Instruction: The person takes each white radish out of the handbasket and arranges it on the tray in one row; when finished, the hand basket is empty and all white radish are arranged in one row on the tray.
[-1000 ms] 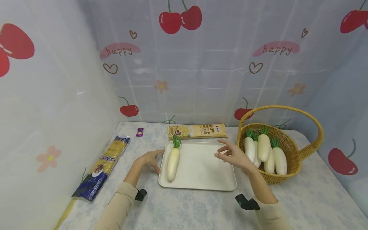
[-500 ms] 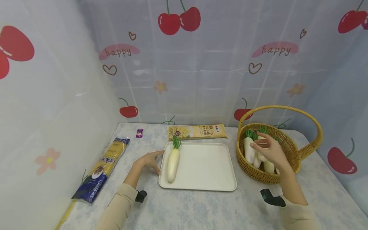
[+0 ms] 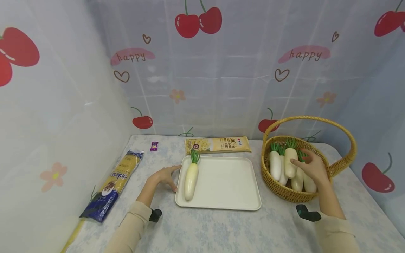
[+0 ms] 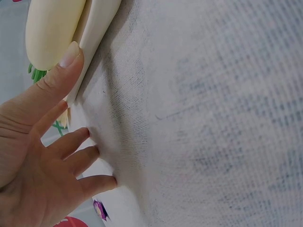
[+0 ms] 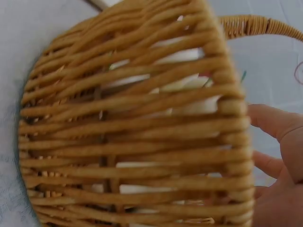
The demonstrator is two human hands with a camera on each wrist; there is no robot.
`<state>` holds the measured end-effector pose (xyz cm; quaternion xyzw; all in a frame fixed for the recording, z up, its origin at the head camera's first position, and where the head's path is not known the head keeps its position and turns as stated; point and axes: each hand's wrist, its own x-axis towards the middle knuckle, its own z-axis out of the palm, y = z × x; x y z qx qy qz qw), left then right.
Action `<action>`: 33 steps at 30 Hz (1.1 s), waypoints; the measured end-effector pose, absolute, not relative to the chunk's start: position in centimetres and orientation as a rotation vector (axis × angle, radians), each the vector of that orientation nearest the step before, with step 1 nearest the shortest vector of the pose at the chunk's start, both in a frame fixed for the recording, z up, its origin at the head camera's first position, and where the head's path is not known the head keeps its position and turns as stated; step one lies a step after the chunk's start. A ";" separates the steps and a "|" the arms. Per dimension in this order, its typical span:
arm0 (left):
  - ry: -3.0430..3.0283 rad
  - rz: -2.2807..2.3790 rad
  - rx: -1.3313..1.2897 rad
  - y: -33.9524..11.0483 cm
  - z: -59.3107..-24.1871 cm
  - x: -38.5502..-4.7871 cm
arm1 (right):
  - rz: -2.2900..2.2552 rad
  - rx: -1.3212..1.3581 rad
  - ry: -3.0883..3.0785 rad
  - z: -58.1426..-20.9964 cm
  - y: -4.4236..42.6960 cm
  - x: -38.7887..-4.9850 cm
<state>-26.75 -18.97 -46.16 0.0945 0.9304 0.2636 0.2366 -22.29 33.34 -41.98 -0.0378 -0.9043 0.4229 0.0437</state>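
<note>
A white radish with green leaf stubs [image 3: 191, 181] lies lengthwise along the left side of a cream tray [image 3: 226, 182]. My left hand [image 3: 162, 176] rests beside that tray, thumb at its left rim and fingers spread; in the left wrist view, the thumb [image 4: 66, 66] touches the rim. At the right, a wicker basket [image 3: 283, 193] holds several white radishes [image 3: 290, 163]. Over its right part reaches my right hand [image 3: 314, 168], thumb and fingers apart above the radishes. Basket weave hides part of the right hand's fingers [image 5: 267, 118] in the right wrist view.
A yellow noodle packet [image 3: 218, 144] lies behind the tray. To the left are a blue and yellow pasta packet [image 3: 112, 184] and a small purple wrapped sweet [image 3: 154, 146]. The basket's tall handle [image 3: 316, 119] arches over it. A printed curtain [image 3: 209, 88] encloses the table.
My right hand has moved rightward from above the tray to the basket and down among the radishes at its right side. The left hand and tray have stayed in place.
</note>
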 end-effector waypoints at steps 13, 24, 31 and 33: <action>2.549 0.715 0.258 -19.0 -46.2 -26.7 | 1.400 -0.174 -2.966 -42.6 33.8 -23.0; 2.539 0.728 0.242 -19.0 -46.3 -26.8 | 1.344 -0.276 -3.016 -42.1 33.1 -24.1; 2.537 0.734 0.252 -19.0 -46.2 -26.9 | 1.363 -0.326 -2.998 -41.7 32.8 -24.3; 2.536 0.735 0.252 -19.0 -46.3 -26.9 | 1.365 -0.342 -2.994 -41.7 32.8 -24.3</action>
